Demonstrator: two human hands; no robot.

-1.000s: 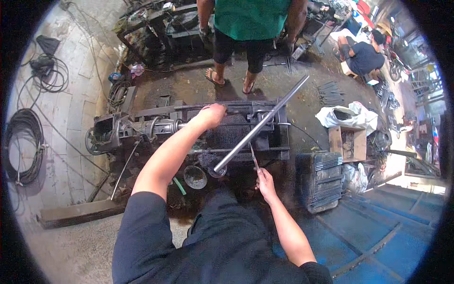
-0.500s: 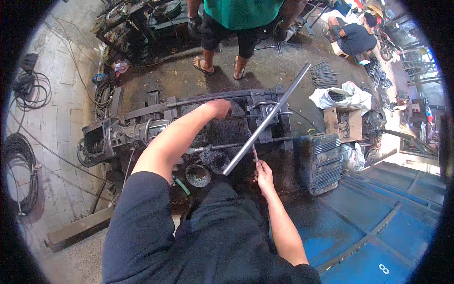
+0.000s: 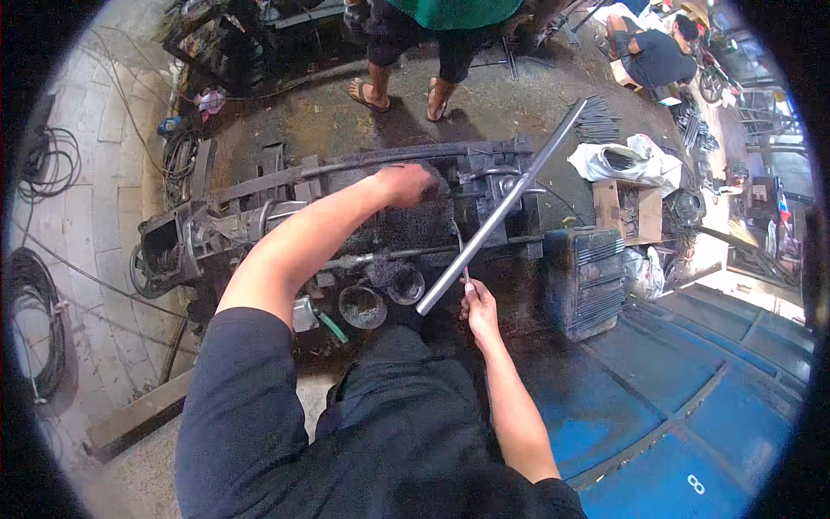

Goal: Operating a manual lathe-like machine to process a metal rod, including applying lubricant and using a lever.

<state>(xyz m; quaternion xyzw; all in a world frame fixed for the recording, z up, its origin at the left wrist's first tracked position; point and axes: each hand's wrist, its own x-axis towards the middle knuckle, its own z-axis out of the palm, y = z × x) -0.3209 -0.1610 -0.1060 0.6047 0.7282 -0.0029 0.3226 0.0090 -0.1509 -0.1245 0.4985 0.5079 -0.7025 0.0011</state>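
A long machine (image 3: 333, 170), like a lathe covered in dark metal shavings, stretches across in front of me. Over its middle, my left hand (image 3: 405, 184) is closed, its fingertips hidden from view. What it grips cannot be made out. Nearer to me, my right hand (image 3: 479, 310) pinches a thin stick (image 3: 467, 275) that points away toward the machine. A long, smooth metal bar (image 3: 510, 201) slants above the machine's right part. Its near end lies just left of my right hand, apart from the fingers.
Two round bowls, one holding shavings (image 3: 362, 308), sit near my lap beside a green-handled tool (image 3: 332, 327). To the right stand a dark ribbed block (image 3: 585, 283) and a cardboard box (image 3: 628, 212). A person in green (image 3: 448, 10) stands beyond the machine; another (image 3: 659, 59) sits farther right.
The whole view has shifted slightly. My left hand has moved a little to the right over the machine. My right hand still holds the stick.
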